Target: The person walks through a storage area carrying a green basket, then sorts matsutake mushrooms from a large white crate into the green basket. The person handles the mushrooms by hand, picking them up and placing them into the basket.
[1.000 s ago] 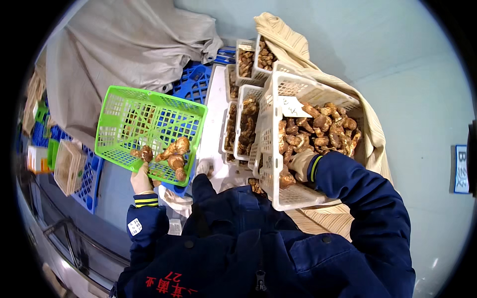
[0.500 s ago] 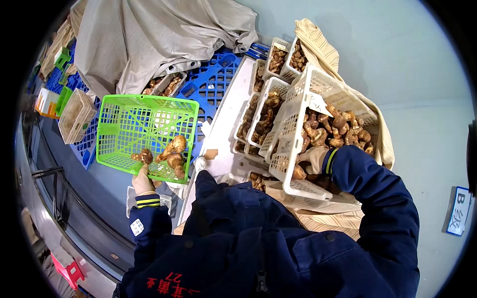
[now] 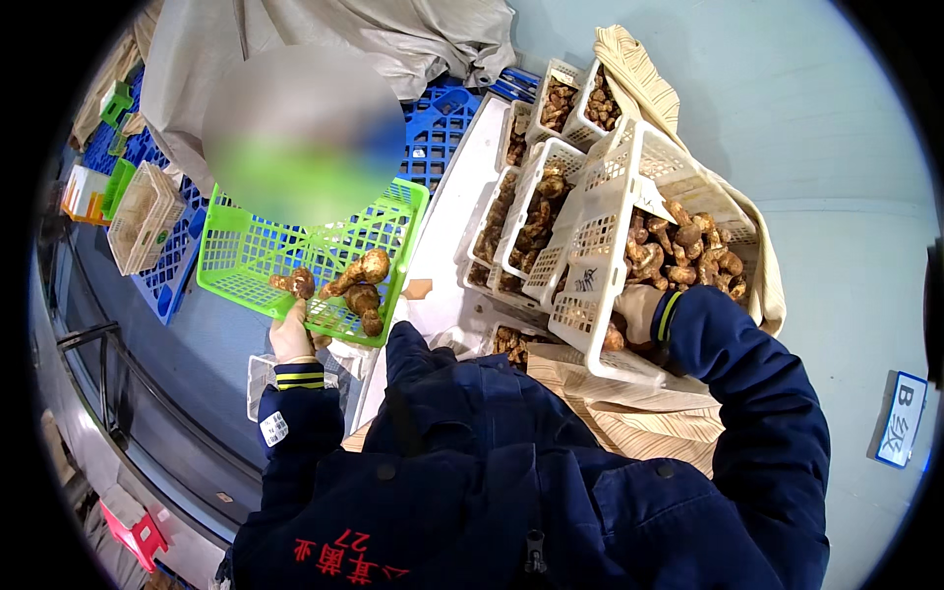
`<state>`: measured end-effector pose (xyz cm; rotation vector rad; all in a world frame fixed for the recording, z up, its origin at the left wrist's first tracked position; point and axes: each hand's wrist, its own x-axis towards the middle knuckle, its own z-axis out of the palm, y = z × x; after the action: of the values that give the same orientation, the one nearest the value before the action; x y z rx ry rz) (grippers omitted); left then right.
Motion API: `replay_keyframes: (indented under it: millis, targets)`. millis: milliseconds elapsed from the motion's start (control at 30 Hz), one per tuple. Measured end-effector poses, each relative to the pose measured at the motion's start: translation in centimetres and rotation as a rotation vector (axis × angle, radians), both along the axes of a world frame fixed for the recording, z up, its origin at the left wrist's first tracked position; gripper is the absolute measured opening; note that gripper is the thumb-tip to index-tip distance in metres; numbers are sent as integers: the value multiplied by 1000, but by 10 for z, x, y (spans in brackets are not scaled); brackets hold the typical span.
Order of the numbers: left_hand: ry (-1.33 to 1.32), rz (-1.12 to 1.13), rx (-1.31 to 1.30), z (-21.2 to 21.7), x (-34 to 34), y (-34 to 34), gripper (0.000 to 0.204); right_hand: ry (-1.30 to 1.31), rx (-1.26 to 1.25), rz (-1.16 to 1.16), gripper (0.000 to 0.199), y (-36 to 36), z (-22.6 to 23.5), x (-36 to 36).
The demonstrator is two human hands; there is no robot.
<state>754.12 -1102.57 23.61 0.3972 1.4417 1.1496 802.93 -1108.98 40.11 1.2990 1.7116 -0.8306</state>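
Note:
My left hand [image 3: 292, 334] grips the near rim of a light green plastic basket [image 3: 246, 300], its thumb over the edge and its other fingers below. Three brown-and-cream mushrooms [image 3: 358, 273] lie in the basket near that rim. A round blurred patch covers the basket's far side. On the right, my right hand [image 3: 639, 309] reaches into a tall white plastic basket [image 3: 596, 320] that holds many mushrooms [image 3: 690, 251]. Its fingers go down among the mushrooms by the near left wall and are hidden, so what they hold cannot be seen.
Several smaller white baskets [image 3: 551, 157] of mushrooms stand left of and behind the tall one. Striped cloth [image 3: 639, 74] drapes around them. Blue pallets [image 3: 440, 138] and a grey sheet [image 3: 452, 44] lie at the far left. Stacked pale baskets [image 3: 145, 221] stand beyond the green one.
The green basket has moved slightly right and tilted in my left hand, the mushrooms staying inside. The view has shifted a little. My right hand remains in the white basket.

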Motion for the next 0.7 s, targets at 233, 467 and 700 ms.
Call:
replay_keyframes:
  millis: [233, 467, 700]
  targets:
    - [66, 39, 46, -18, -11, 8, 26, 178, 384, -124, 50, -16, 61, 7]
    - [-38, -46, 143, 12, 14, 29, 28, 779, 662, -887, 50, -90, 110, 11]
    - [-53, -165, 253, 139, 38, 17, 27, 1742, 576, -1714, 41, -126, 164, -17]
